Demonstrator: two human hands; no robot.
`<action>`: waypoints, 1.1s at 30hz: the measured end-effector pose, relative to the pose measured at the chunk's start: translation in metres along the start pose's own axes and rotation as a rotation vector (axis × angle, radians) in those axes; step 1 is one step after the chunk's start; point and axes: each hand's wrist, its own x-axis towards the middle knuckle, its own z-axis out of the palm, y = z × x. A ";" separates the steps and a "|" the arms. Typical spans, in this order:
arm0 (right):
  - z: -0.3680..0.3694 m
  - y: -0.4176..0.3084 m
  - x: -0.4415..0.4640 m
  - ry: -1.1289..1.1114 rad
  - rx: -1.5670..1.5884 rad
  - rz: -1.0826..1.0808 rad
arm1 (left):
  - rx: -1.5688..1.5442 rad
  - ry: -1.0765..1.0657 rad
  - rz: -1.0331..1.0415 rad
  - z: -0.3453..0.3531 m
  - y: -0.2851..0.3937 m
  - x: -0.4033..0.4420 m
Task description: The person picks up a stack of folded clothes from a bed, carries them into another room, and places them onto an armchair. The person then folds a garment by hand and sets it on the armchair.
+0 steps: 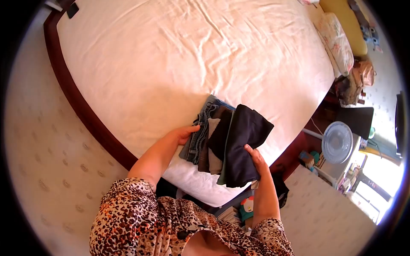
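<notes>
Folded clothes (222,136) held from both sides

The pile lies over the bed (141,72), close to its near edge; whether it rests there or is lifted, I cannot tell. The left hand (184,134) holds the side with the jeans (198,141), the right hand (256,161) the black garment (245,145), thumbs on top, other fingers hidden. The layers overlap like a fan, so an uneven lift could let the middle pieces sag or slide out between the hands.
</notes>
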 end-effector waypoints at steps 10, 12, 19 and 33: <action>-0.050 0.034 0.035 -0.131 0.352 -0.100 | -0.026 -0.078 -0.076 0.024 -0.018 0.050; -0.048 0.032 0.029 -0.148 0.307 -0.157 | -0.040 -0.064 -0.055 0.026 -0.029 0.037; 0.003 0.033 0.012 -0.201 0.023 -0.370 | -0.112 -0.047 0.152 0.026 -0.061 -0.066; 0.135 -0.146 -0.097 -0.365 -0.042 -0.589 | -0.042 -0.285 0.454 0.093 0.053 -0.217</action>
